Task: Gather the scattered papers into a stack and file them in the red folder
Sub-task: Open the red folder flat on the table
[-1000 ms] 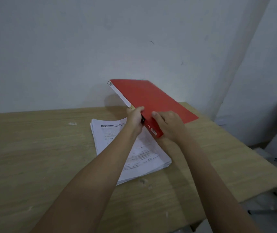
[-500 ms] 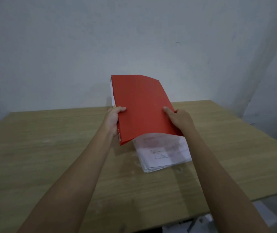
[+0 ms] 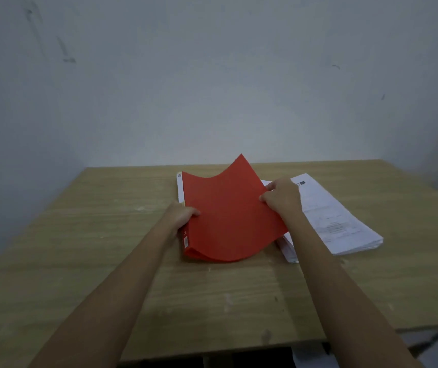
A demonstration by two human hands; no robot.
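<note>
- wall (image 3: pixel 212 75): grey-white and scuffed, standing behind the far edge of the table.
- table (image 3: pixel 93 261): light wood with a few small pale marks on the near surface.
- left hand (image 3: pixel 183 215): at the left, spine side of the folder. The thumb lies on top of the cover and the fingers pass underneath, out of sight. The hand grips the folder by this edge.
- folder (image 3: pixel 228 219): red, at the centre of the table, with its spine to the left and a white strip along the spine. The near left corner rests on the wood. The top cover is bowed, sagging in the middle, and its far right corner stands up toward the wall. Its contents cannot be seen.
- right hand (image 3: pixel 281 197): at the right edge of the top cover. Thumb and fingers pinch that edge and hold it raised.
- papers (image 3: pixel 340 221): a white printed stack, roughly squared, lying flat on the table just right of the folder. Its left side runs under the raised cover and the right forearm. Whether that side lies on the back cover cannot be told.
</note>
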